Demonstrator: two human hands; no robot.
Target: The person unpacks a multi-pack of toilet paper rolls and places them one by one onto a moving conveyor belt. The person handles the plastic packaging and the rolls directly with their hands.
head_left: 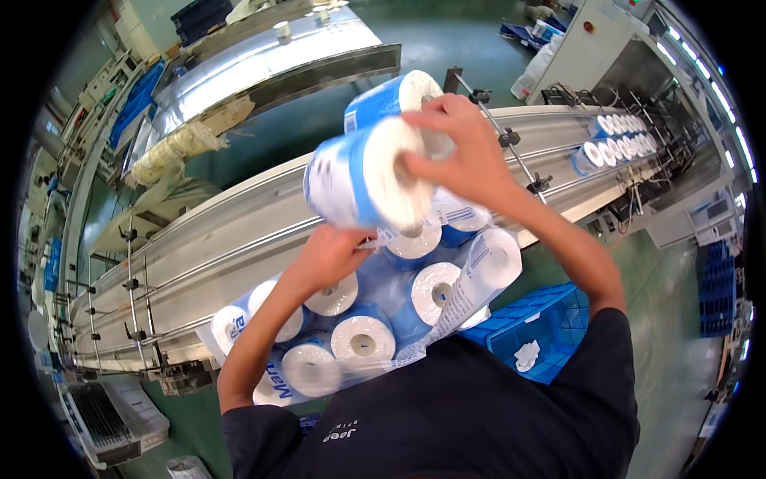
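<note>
My right hand (471, 152) grips two paper rolls in blue and white wrap, its thumb in the core of the nearer paper roll (339, 184) and its fingers at the farther paper roll (375, 100). Both hang, slightly blurred, above a clear printed plastic bag (459, 307). Close below them, my left hand (331, 255) is closed at the bag's far edge, its fingertips partly hidden. Inside the bag several rolls stand with their cores up, such as one white-ended roll (363, 339) near my body. My left forearm covers part of the bag.
A conveyor (239, 211) with metal guide rails runs behind the bag. More wrapped rolls (614, 148) stand in rows on it at the far right. At my right is a blue crate (550, 319) with a crumpled white piece (527, 355). A metal table (263, 60) stands beyond the conveyor.
</note>
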